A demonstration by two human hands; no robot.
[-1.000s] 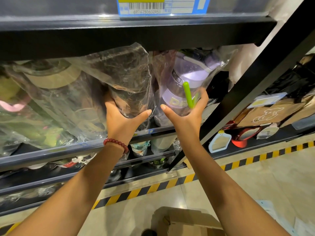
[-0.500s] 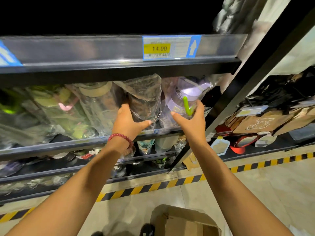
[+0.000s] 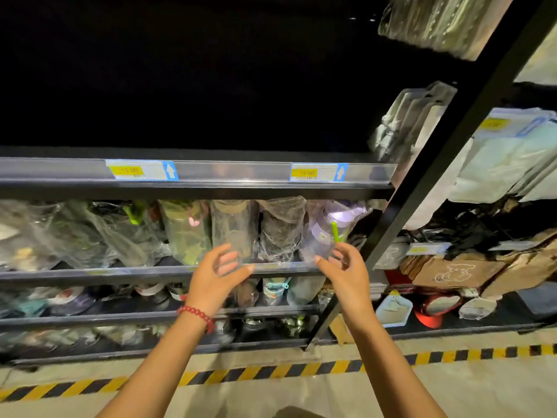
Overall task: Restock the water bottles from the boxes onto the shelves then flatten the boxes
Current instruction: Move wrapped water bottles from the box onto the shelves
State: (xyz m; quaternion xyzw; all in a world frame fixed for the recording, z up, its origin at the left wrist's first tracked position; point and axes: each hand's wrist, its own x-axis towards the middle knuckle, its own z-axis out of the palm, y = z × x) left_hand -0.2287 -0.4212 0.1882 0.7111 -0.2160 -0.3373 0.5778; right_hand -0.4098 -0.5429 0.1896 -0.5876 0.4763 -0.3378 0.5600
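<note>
Just past my right hand (image 3: 346,267) stands a pale lilac bottle (image 3: 328,230) with a bright green straw (image 3: 334,232), wrapped in clear plastic. A red bead bracelet (image 3: 197,315) rings my left wrist. Above my hands, yellow price tags (image 3: 304,172) edged blue sit on the grey shelf rail (image 3: 241,171). Below my arms runs yellow-and-black striped floor tape (image 3: 271,372).

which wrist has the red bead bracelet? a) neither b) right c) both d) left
d: the red bead bracelet circles the wrist just below the left hand, while the wrist below the right hand is bare.
</note>
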